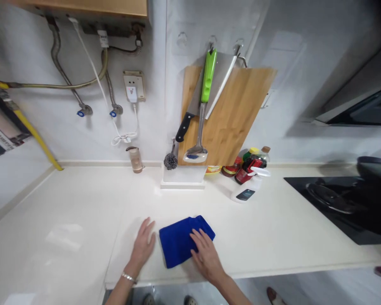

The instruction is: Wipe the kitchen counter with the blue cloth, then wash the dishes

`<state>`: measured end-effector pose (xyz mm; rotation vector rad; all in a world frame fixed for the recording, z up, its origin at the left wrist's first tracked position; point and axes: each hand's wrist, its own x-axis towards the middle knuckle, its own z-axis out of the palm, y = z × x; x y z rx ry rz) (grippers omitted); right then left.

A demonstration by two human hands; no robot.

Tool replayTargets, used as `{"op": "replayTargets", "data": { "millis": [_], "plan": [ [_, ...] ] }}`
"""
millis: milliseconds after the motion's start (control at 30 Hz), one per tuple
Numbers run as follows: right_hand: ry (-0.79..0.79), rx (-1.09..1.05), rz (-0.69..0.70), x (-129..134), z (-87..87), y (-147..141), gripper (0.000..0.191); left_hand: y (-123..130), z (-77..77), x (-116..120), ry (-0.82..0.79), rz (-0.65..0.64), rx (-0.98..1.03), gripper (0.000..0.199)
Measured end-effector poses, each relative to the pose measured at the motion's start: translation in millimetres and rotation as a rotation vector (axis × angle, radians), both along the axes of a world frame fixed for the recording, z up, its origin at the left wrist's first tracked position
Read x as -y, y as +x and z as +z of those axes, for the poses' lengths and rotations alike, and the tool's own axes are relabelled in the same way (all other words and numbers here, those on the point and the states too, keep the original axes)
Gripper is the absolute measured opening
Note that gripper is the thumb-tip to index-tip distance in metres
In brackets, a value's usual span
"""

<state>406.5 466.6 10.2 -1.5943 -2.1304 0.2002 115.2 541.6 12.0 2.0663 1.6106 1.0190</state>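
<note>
While the right hand [207,256] lies open over the right part of the blue cloth [175,242], gripping nothing, the left hand [142,246] is open too, just beside the cloth's left edge and apart from it. Folded near the white counter's [260,241] near edge, the cloth runs long from left to right, right end angled far; the right hand is nearer.

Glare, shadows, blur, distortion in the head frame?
Head view: pale glare patches on the counter at left; soft shadow on the wall beside the hood; top-right corner dark; wide-angle stretch toward the sides; pan at right edge soft, cloth comparatively crisp.
</note>
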Motion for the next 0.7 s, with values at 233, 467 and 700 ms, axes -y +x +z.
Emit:
{"op": "replayTargets", "data": {
  "millis": [233,467,700],
  "plan": [
    [-0.066,0.202,0.238,-35.1,-21.1,-36.5,0.063,-141.6,16.9,71.7,-0.197,0.574,0.083,0.054],
    [-0.091,0.337,-0.192,-46.6,-45.4,63.8,0.059,-188.5,11.7,109.1,-0.333,0.662,-0.121,0.055],
    [-0.023,0.416,-0.447,-81.7,-72.3,103.5,0.067,-194.9,9.2,105.5,-0.338,0.637,-0.054,0.052]
  ]
}}
